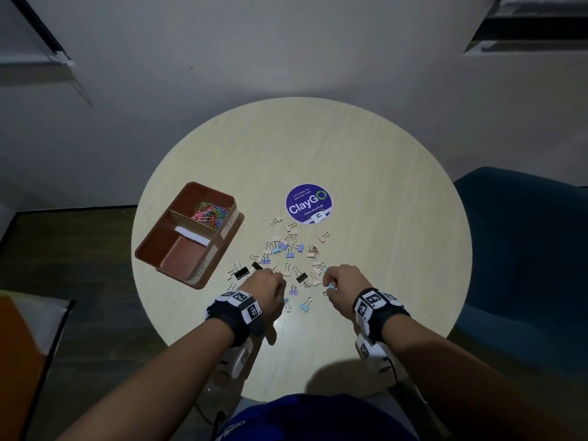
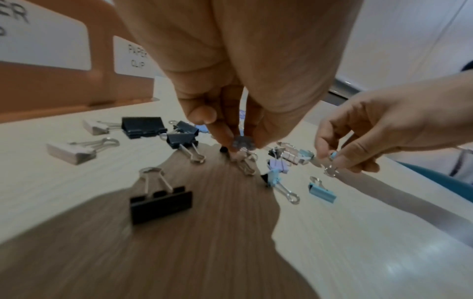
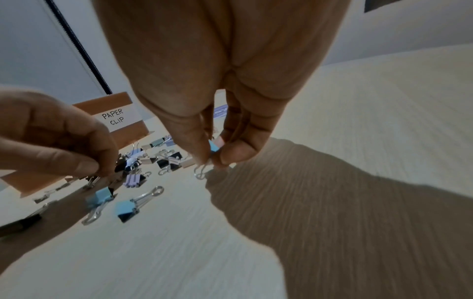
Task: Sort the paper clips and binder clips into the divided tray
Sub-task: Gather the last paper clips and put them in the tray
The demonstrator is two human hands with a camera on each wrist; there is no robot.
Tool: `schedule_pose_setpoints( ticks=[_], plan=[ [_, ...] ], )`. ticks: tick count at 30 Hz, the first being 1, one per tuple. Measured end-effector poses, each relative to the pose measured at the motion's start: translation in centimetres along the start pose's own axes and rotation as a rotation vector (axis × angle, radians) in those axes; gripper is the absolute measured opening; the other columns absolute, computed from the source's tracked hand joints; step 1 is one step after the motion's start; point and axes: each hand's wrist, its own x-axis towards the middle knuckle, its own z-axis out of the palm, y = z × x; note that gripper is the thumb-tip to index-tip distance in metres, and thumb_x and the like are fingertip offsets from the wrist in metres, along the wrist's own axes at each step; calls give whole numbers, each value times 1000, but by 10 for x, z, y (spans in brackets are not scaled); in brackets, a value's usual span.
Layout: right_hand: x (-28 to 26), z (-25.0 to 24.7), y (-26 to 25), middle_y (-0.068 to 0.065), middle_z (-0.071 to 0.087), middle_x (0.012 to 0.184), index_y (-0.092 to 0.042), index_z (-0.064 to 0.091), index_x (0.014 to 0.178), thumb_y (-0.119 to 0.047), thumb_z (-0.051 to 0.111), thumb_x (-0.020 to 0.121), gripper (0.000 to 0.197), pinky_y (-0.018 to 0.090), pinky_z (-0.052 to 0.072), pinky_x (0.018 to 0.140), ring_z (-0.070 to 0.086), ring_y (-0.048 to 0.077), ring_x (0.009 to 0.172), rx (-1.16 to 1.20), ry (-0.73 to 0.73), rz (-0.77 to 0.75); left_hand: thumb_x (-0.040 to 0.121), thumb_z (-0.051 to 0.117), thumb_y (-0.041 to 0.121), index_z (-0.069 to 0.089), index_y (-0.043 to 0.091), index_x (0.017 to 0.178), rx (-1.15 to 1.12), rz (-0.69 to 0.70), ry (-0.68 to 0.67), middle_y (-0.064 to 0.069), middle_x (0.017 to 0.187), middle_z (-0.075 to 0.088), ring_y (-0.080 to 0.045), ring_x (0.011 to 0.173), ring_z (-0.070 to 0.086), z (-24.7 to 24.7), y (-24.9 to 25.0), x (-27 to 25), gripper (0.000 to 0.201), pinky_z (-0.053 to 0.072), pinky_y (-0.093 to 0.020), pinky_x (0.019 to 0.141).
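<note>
Several binder clips (image 1: 288,249) in black, blue, lilac and pink lie scattered on the round table (image 1: 366,192). The brown divided tray (image 1: 152,249) stands at the left; its far compartment holds coloured paper clips (image 1: 210,211). My left hand (image 1: 270,283) pinches a small clip (image 2: 242,144) by its wire handles just above the pile. My right hand (image 1: 331,286) pinches a light blue binder clip (image 3: 214,148) between thumb and fingers, its handles hanging down. A black binder clip (image 2: 161,204) lies near my left wrist.
A round purple ClayGo sticker (image 1: 308,203) sits on the table beyond the clips. A blue chair (image 1: 521,249) stands at the right. The tray carries a label reading PAPER CLIP (image 3: 116,119) on its side. An orange surface (image 1: 19,361) shows at the lower left.
</note>
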Motion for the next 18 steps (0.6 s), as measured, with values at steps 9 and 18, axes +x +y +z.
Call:
schedule_pose_setpoints(
  ticks=[9,18],
  plan=[
    [-3,-6,0,0,59,96,-19,65,86,-16,67,77,10,22,42,55,56,16,75,9,-72,-119,92,55,24,59,20,98,-168,-271,31,-1,100,57,-19,87,57,0,-10,-16,8,47,-30,75],
    [-7,2,-24,1,55,95,-19,55,83,-8,54,87,12,28,45,67,53,20,83,-189,-185,-353,83,67,34,59,30,111,-101,-233,-47,3,103,57,-21,92,59,8,22,-27,29,52,-36,81]
  ],
)
